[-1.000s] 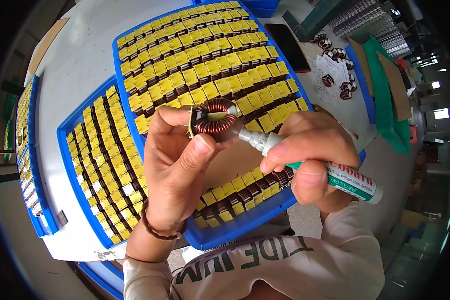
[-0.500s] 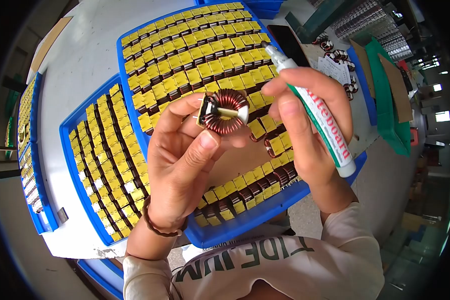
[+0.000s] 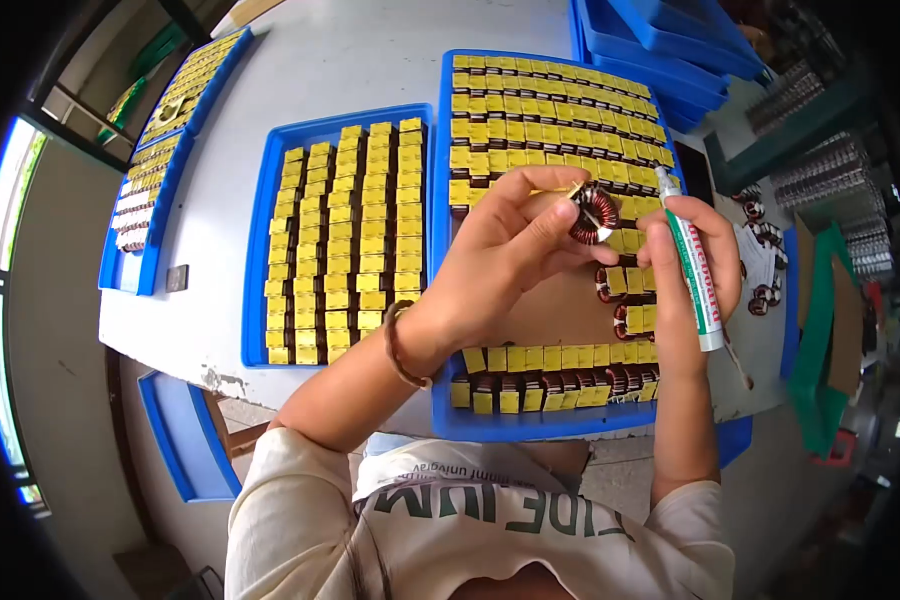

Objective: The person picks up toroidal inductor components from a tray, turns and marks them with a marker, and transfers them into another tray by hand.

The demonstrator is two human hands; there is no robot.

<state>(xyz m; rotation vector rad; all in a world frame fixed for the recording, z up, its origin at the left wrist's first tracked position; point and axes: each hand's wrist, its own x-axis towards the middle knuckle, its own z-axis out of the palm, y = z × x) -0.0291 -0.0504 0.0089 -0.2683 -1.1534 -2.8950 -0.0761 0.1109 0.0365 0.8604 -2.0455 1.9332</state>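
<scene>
Copper-wound inductor sat finger-pinched in left hand; right hand, fingers curled round whiteboard marker; blue tray stood part-filled.

- Stacked blue trays on the bench
- Small dark block near the bench's left edge
- Framed blue panel below the bench
- Green bin, right
- Bright window, far left

I log a pale table, its near edge chipped; a plain wall at left; a bright window beyond; speckled flooring below.
</scene>
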